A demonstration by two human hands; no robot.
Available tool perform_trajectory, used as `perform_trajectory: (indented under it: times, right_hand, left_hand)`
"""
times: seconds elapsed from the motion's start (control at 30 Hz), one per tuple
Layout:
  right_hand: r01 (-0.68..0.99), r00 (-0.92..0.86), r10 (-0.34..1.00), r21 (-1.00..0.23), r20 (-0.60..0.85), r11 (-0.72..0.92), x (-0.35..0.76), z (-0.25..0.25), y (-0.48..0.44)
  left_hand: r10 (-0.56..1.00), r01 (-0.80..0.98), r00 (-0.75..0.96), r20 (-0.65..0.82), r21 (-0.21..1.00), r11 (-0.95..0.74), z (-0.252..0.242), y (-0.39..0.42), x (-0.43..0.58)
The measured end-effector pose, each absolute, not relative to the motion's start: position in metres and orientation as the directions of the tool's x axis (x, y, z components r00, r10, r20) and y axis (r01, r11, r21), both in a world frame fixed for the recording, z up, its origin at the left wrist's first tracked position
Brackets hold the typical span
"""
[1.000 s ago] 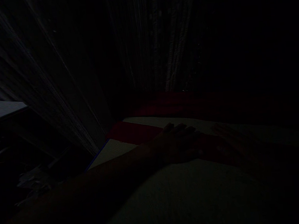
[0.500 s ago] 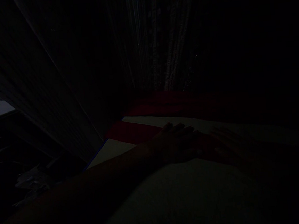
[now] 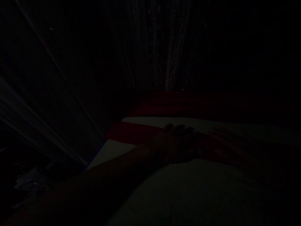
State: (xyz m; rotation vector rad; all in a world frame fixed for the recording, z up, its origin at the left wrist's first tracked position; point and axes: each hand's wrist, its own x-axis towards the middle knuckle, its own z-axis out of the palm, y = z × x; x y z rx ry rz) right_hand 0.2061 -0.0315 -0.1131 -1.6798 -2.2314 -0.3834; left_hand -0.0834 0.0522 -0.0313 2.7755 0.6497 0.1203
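Observation:
Very little light falls on the scene. My left hand (image 3: 178,142) lies flat, fingers stretched out, on a pale cloth (image 3: 196,186) crossed by a dark red band (image 3: 136,132). To its right, my right hand (image 3: 232,142) rests on the same cloth, its fingers extended and the rest of it fading into darkness. Neither hand shows anything held. A thin blue edging (image 3: 95,155) runs along the cloth's left side. What lies under the cloth cannot be made out.
Behind the cloth is a dark red surface (image 3: 162,103), with a patterned hanging fabric (image 3: 173,61) rising beyond it. Tall dark drapery (image 3: 58,86) stands at left. A crumpled greyish thing (image 3: 31,181) lies low at far left. The right side is almost black.
Both hands stay nearly where they were; my right hand has shifted slightly left. At far left, the pale surface now shows less, with more of the drapery in front of it.

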Motion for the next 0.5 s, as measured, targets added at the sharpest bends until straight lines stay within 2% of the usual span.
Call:
perform_trajectory:
  times: [0.17,0.3,0.5]
  right_hand:
    - [0.948,-0.292,0.843,0.018,0.453,0.318,0.202,-0.108,-0.034]
    - [0.964,-0.239,0.879,-0.01,0.412,0.267,0.203,-0.106,-0.035]
    - [0.973,-0.224,0.899,0.043,0.376,0.225,0.212,-0.117,-0.027]
  left_hand:
    - [0.454,0.429,0.891,0.017,0.3,-0.852,-0.029,0.051,-0.083]
    - [0.461,0.439,0.887,0.005,0.295,-0.849,-0.026,0.05,-0.084]
    - [0.446,0.413,0.894,0.049,0.296,-0.861,-0.035,0.052,-0.083]
